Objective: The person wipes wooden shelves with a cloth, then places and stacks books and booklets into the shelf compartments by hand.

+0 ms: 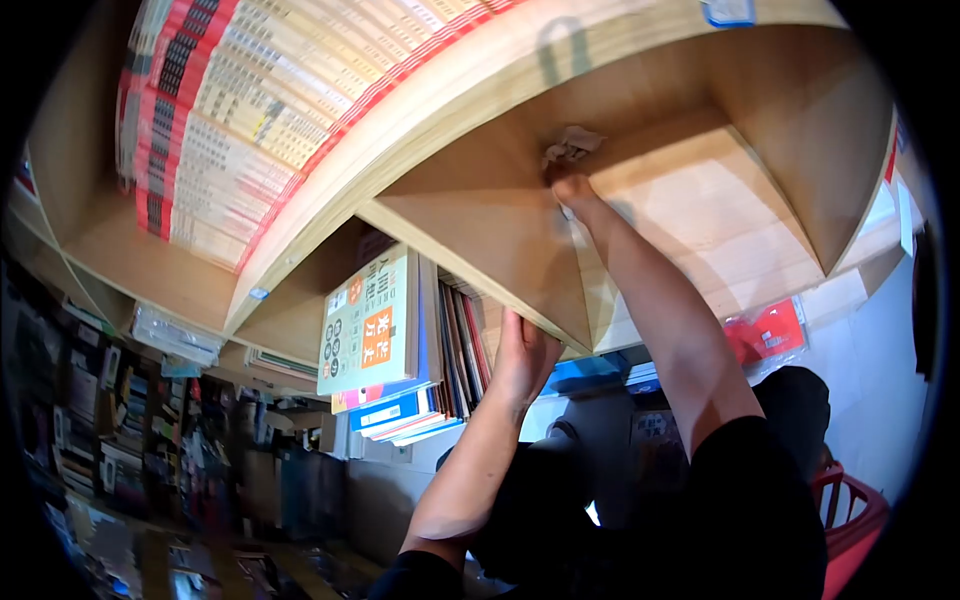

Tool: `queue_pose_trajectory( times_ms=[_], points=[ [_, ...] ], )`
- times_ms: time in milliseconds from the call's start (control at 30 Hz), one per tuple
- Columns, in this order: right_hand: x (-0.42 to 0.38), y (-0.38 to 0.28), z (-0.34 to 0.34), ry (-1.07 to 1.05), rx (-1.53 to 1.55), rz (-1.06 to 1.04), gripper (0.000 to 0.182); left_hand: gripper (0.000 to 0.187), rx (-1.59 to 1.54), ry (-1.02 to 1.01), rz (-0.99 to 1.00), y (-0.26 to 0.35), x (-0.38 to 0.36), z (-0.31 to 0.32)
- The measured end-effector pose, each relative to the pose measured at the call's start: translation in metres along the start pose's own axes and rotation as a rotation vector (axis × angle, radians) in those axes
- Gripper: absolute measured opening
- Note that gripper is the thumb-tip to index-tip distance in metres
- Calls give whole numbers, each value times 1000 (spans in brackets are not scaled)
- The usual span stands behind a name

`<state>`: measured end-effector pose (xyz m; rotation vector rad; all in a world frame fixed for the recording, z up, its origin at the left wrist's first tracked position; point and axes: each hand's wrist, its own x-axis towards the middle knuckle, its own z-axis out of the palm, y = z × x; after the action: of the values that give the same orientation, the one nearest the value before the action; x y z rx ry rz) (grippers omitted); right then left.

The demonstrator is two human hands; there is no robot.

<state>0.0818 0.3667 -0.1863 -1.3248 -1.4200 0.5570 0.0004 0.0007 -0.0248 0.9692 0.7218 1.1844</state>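
Observation:
Deep inside an open wooden shelf compartment [660,210], my right hand [572,188] is closed on a crumpled pale cloth [574,144]. The cloth is pressed into the back corner, and my fingers are partly hidden there. Lower down, my left hand [524,365] grips the front edge of the wooden divider [480,255]. Its thumb shows on one side, while the other fingers are mostly out of sight. Just left of that hand, a stack of books [375,320] with a pale green cover in front stands in the neighbouring compartment.
A long row of matching red-and-cream volumes [270,110] fills the shelf at upper left. A red packet in clear plastic [765,332] lies at right, above a red plastic chair or basket [855,520]. Crowded bookshelves [120,410] stand at lower left.

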Motion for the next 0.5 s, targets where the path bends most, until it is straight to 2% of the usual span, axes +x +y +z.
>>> queue_pose_trajectory(
  times_ms=[67, 133, 233, 367, 500],
  points=[
    [-23, -49, -59, 62, 168, -25, 34, 61, 36, -36, 9, -1, -1, -1],
    [-14, -86, -90, 66, 165, -79, 34, 61, 18, -27, 16, 0, 1, -1],
    [42, -135, -107, 85, -46, -134, 30, 65, -7, -40, -55, -5, 1, -3],
    [79, -200, -119, 132, -203, -370, 30, 66, -31, -25, -125, -7, 4, -5],
    [87, -209, -120, 143, -322, -542, 30, 69, 15, -32, -98, -15, 8, -14]
  ],
)
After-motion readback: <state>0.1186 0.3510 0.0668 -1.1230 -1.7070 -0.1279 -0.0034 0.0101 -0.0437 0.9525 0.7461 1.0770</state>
